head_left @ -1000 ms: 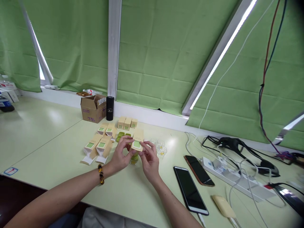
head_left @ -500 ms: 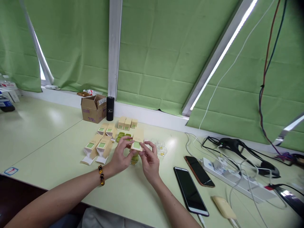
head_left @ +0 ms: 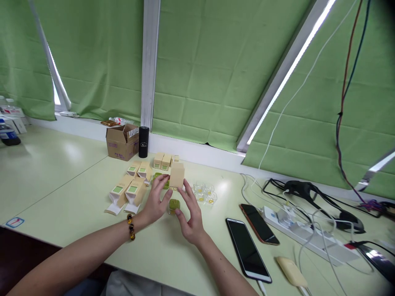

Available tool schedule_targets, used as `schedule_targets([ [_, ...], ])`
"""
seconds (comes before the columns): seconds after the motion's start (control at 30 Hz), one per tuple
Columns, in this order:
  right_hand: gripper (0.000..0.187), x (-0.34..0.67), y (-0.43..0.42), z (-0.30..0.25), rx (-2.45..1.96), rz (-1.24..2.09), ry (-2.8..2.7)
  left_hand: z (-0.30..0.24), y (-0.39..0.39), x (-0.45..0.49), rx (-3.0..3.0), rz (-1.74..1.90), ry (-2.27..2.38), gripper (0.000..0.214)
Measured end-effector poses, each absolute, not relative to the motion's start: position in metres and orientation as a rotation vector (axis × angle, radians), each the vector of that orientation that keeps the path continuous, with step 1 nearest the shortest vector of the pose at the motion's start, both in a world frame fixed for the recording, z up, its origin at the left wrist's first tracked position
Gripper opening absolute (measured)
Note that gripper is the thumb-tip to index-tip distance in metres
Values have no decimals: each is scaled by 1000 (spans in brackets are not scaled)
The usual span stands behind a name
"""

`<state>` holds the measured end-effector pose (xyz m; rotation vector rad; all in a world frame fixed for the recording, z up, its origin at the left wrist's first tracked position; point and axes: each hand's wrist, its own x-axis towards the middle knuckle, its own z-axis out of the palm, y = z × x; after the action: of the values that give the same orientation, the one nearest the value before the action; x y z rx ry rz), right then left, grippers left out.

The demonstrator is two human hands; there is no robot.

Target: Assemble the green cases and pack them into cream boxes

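A small cream carton (head_left: 177,174) is between the fingertips of my two hands, its plain face toward me. My left hand (head_left: 158,200) is at its left edge, fingers stretched and thumb apart. On the other side, my right hand (head_left: 191,213) has its index and middle fingertips by the carton's right and lower edges, thumb spread away. Whether the fingertips press on it, I cannot tell. Below the carton, between the thumbs, sits a green-topped little jar (head_left: 174,205). More green containers (head_left: 158,176) are partly hidden behind my left fingers.
Several cream cartons with open flaps (head_left: 135,190) lie at left; closed small cartons (head_left: 162,161) stand behind. Clear plastic cups (head_left: 205,193) sit right. A cardboard box (head_left: 121,142), black tumbler (head_left: 143,142), two phones (head_left: 248,248) and a cabled power strip (head_left: 302,234) are around.
The carton has turned: its green label faced me and now a plain face does. My fingers have spread from their pinch on it, and the little jar below shows more fully.
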<state>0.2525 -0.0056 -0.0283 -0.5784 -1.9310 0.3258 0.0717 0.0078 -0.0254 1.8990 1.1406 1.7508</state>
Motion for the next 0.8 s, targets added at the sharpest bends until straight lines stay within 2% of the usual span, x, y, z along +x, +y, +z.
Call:
schedule_targets([
  [0.17, 62, 253, -5, -30, -460, 247, -2080, -19, 15, 72, 1567, 1633, 896, 43],
  [0.4, 40, 251, 0, -35, -322, 120, -2147, -21, 23, 66, 1374, 1674, 881, 54],
  [0.6, 26, 260, 13, -34, -645, 38, -1989, -25, 35, 55, 1379, 1732, 976, 54],
  [0.67, 30, 264, 17, -34, -803, 61, -2007, -28, 39, 51, 1360, 1713, 1023, 54],
  [0.8, 55, 265, 20, -36, -982, 172, -2167, -32, 44, 47, 1390, 1677, 1071, 54],
])
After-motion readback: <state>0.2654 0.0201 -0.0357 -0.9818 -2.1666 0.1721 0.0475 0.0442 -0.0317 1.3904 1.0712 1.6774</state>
